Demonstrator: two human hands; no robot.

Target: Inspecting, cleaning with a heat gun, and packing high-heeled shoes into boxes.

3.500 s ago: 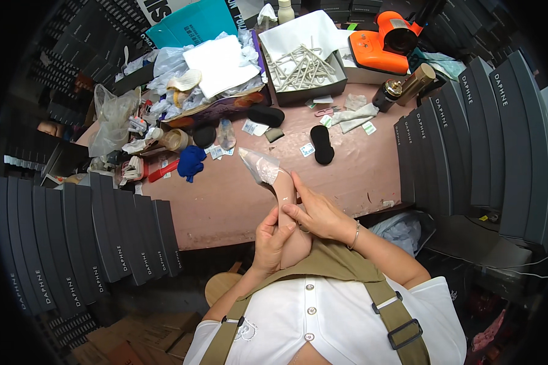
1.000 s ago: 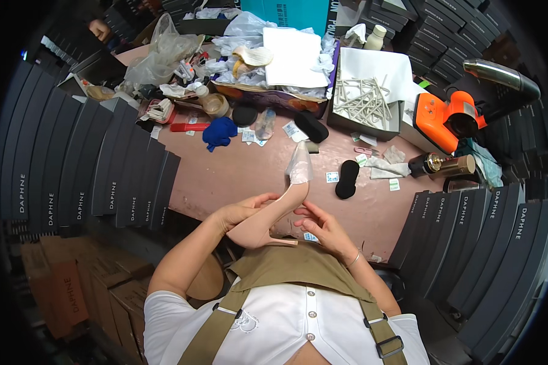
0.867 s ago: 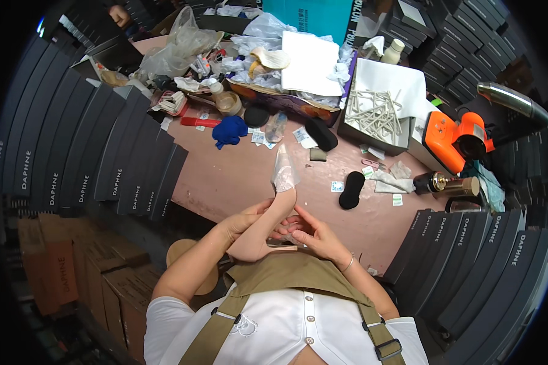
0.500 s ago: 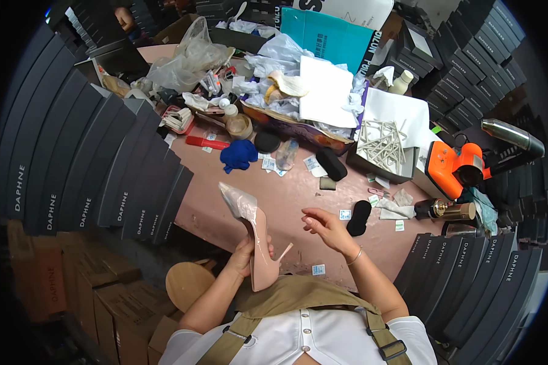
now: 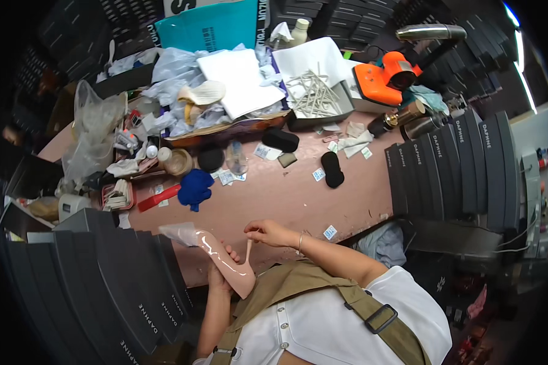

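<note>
A glossy pink high-heeled shoe [image 5: 226,260] lies across my left hand [image 5: 218,281], its toe pointing up and left. Thin translucent film [image 5: 180,233] covers the toe end. My left fingers wrap around the shoe's side, partly hidden behind it. At the tip of the slim heel, my right hand [image 5: 271,233] is closed in a pinch, thumb and fingers on the heel end. Whether a small object sits between those fingers I cannot make out. The shoe's back end rests close to my olive apron [image 5: 292,281].
A blue cloth [image 5: 195,189], a red strip [image 5: 158,198] and black pads [image 5: 332,170] lie on the pink table [image 5: 280,204]. Behind are a box of crumpled paper [image 5: 225,129], a tray of white sticks [image 5: 323,118] and an orange device [image 5: 374,82]. Dark shoeboxes [image 5: 453,173] flank both sides.
My right hand, open and apart from the shoe before, has come over and closed on the heel tip. The shoe has tilted further left. The whole view has swung to the right.
</note>
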